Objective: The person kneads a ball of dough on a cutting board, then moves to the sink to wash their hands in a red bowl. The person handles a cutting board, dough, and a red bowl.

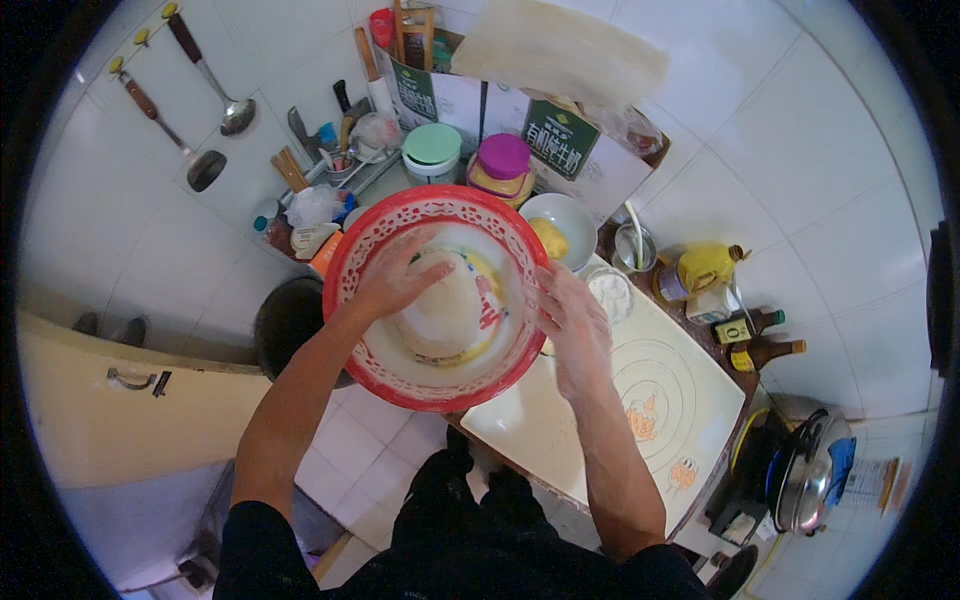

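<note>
A red-and-white basin (439, 403) with a patterned wall is in front of me, holding a large smooth pale lump of dough (439, 307). My left hand (405, 274) reaches inside it, fingers spread, the thumb over the dough; its fingertips are by the inner wall. Flour-like white residue coats both hands. At the basin's right rim is my right hand (574, 322), blurred, its fingers lying across the edge. Whether those fingers grip the rim is unclear. Printed colours show on the basin's floor beside the dough.
Right of the basin lies a cream board (525, 442) with a white-powder bowl (610, 295). Behind stand a white bowl with a yellow lump (548, 238), lidded jars (433, 154) and cartons (592, 150). Bottles (765, 352) line the right wall. A dark pot (289, 326) is at left.
</note>
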`<state>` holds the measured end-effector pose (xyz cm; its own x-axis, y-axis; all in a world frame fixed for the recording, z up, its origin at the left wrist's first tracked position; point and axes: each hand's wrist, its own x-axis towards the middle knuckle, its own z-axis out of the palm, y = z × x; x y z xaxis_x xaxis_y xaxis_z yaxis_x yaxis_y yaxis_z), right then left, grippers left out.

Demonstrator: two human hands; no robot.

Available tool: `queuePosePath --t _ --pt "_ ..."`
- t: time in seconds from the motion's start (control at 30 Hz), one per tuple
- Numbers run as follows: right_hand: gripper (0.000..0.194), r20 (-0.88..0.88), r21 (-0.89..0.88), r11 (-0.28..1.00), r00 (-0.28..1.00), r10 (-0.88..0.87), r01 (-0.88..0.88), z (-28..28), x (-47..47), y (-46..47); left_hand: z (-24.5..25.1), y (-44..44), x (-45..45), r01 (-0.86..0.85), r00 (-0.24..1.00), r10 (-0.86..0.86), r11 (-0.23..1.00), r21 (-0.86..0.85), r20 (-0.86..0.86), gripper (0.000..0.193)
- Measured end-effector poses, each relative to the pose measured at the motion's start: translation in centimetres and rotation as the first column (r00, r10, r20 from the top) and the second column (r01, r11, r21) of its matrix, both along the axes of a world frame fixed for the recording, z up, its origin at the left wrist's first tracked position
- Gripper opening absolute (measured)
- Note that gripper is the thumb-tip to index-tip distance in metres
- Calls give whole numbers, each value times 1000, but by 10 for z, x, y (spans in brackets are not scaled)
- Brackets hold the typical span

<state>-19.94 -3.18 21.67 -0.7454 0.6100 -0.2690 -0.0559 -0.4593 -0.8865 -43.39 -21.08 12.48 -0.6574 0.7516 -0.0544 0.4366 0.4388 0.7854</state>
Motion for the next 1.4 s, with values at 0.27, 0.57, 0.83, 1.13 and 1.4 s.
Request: queuePosePath --t 0.27,0.57,0.83,1.13,1.4 --pt "55 348 -61 941 891 -291 332 -81 165 15 -15 14 18 236 897 -301 945 -226 -323 97" --pt "49 674 -135 796 643 -363 590 -160 315 -42 -46 30 0 289 902 -302 953 -90 -309 81" --pt "40 590 86 586 432 -682 806 -202 454 -52 -39 10 15 122 929 -126 992 -31 -348 60" --pt "38 587 167 550 366 -722 818 -224 538 -25 67 -23 164 -15 968 77 967 255 -237 41" --pt "37 586 725 506 -33 -810 467 -258 616 -2 -57 -3 312 -291 770 263 956 -47 581 30"
